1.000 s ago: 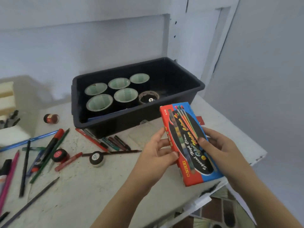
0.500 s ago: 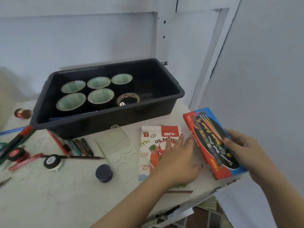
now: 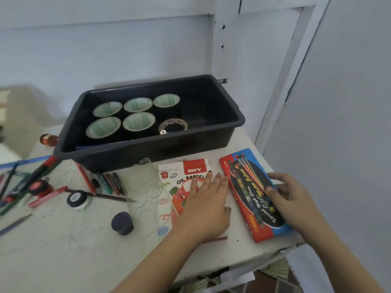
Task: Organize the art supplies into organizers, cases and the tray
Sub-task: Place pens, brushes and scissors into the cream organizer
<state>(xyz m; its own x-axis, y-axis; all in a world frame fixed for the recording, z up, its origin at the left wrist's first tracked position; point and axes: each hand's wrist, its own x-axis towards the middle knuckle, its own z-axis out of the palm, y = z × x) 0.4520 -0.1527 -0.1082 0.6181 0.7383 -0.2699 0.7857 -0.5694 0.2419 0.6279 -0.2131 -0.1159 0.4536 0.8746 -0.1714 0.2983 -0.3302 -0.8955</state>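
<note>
Presses left hand (image 3: 208, 206) flat, fingers straight, on the oil pastel box (image 3: 179, 180). Grips the water colour box (image 3: 249, 197) with right hand (image 3: 289, 197), thumb on top, fingers curled at its right edge, box lying on the table (image 3: 63, 240) beside the pastels, before the tray (image 3: 148, 149) with 6 tape rolls (image 3: 138, 121).

Six tape rolls (image 3: 139, 121), two boxes (image 3: 245, 180), perhaps three crayons (image 3: 110, 182).

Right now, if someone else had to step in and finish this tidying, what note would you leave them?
Left hand open, flat on the oil pastel box.
Right hand grips the water colour box, which lies on the table.
Done: tape rolls sit in the black tray.
Left: both boxes, the loose pens and small jars are not yet put away.
</note>
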